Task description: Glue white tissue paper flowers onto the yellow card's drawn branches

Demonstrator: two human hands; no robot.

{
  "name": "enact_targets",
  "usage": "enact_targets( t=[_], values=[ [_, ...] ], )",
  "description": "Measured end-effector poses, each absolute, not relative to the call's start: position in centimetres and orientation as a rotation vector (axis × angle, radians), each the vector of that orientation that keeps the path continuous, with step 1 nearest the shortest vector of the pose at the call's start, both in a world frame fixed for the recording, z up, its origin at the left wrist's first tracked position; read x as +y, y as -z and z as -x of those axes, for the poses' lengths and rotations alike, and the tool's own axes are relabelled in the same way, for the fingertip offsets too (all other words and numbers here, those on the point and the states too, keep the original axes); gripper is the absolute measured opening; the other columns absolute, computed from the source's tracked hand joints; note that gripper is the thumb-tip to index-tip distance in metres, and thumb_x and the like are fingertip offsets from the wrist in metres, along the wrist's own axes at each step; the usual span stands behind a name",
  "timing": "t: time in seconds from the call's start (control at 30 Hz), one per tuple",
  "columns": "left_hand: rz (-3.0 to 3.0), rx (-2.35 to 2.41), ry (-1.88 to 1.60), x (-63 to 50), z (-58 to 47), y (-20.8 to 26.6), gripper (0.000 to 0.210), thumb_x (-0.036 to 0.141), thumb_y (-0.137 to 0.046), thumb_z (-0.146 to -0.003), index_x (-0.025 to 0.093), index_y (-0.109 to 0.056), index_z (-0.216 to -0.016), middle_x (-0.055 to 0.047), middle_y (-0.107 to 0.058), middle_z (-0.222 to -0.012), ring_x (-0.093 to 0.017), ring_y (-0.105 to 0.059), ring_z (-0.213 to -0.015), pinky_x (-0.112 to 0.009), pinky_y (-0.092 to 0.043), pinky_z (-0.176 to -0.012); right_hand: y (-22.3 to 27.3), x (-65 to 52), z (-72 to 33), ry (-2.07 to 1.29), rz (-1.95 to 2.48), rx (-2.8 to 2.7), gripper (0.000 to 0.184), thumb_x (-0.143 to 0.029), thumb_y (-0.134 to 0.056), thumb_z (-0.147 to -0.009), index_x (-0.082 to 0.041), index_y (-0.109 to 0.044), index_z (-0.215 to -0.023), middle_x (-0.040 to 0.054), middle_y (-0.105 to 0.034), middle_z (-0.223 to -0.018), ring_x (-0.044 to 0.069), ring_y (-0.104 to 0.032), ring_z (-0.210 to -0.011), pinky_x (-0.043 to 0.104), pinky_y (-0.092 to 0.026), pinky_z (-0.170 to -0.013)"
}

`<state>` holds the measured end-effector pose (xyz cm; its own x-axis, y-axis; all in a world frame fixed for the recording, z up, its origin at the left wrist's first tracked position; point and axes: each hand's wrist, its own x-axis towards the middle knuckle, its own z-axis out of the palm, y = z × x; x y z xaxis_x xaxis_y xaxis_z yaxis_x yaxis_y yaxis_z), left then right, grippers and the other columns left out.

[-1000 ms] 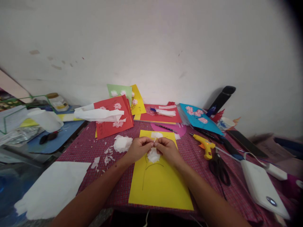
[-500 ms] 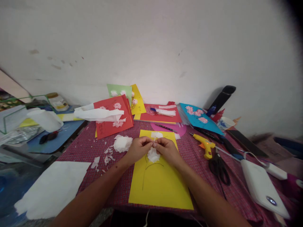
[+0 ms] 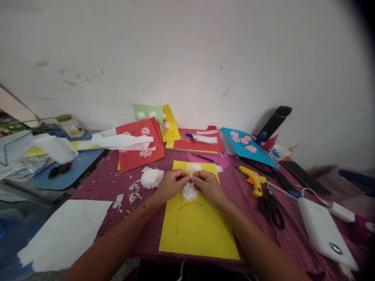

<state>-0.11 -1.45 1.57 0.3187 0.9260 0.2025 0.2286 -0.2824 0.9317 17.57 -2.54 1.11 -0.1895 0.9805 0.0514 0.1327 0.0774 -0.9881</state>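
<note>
Head view: left hand (image 3: 174,182), right hand (image 3: 209,186) pinch white tissue (image 3: 190,191) over yellow sheet (image 3: 199,234); curved lines (image 3: 187,204) drawn, tissue pile (image 3: 151,178) at left seemingly unused.

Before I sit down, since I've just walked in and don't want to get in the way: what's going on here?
A person's left hand and right hand meet over a yellow sheet, pinching a bit of white paper. A white paper clump lies left of the sheet; a yellow glue gun and black scissors lie to its right, untouched.
</note>
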Motion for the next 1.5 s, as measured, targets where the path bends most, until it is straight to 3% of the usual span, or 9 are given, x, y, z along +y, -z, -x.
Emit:
enact_targets(
  t=[0.6, 0.9, 1.3, 1.5],
  values=[
    [-1.767, 1.048, -0.990, -1.50, 0.14, -1.94, 0.017, 0.025, -0.057, -0.083, 0.015, -0.070, -0.080, -0.001, -0.065, -0.070, -0.011, -0.054, -0.063, -0.020, -0.042, -0.060, -0.83, -2.45, -17.61, -1.235, 1.168, -1.472, 0.021, -0.036, -0.062, -0.082, -0.018, -0.063, -0.071, -0.0047, -0.052, -0.053, 0.009, -0.041, -0.048, 0.022, -0.029, -0.048],
    [-1.818, 1.017, -1.023, -1.50, 0.08, -1.97, 0.016, 0.023, -0.058, -0.083, 0.016, -0.072, -0.087, -0.003, -0.069, -0.080, -0.012, -0.059, -0.070, -0.021, -0.045, -0.065, -0.79, -2.44, -17.55, -1.182, 1.210, -1.476, 0.021, -0.036, -0.060, -0.083, -0.018, -0.062, -0.071, -0.0045, -0.052, -0.054, 0.009, -0.042, -0.048, 0.022, -0.030, -0.047],
    [-1.786, 1.039, -1.013, -1.51, 0.12, -1.73, 0.017, 0.025, -0.057, -0.085, 0.015, -0.070, -0.079, 0.001, -0.063, -0.068, -0.010, -0.054, -0.061, -0.020, -0.041, -0.058, -0.29, -2.56, -17.16, -1.086, 1.167, -1.525, 0.019, -0.032, -0.059, -0.083, -0.019, -0.059, -0.069, -0.0037, -0.052, -0.058, 0.010, -0.043, -0.053, 0.022, -0.034, -0.050],
    [-1.942, 1.030, -1.077, -1.55, 0.22, -1.91, 0.017, 0.023, -0.056, -0.087, 0.017, -0.071, -0.083, -0.001, -0.068, -0.077, -0.013, -0.061, -0.071, -0.023, -0.044, -0.066, -0.80, -2.63, -17.43, -1.193, 1.133, -1.467, 0.022, -0.037, -0.060, -0.085, -0.018, -0.064, -0.074, -0.0035, -0.053, -0.055, 0.010, -0.043, -0.050, 0.023, -0.031, -0.049]
  ],
)
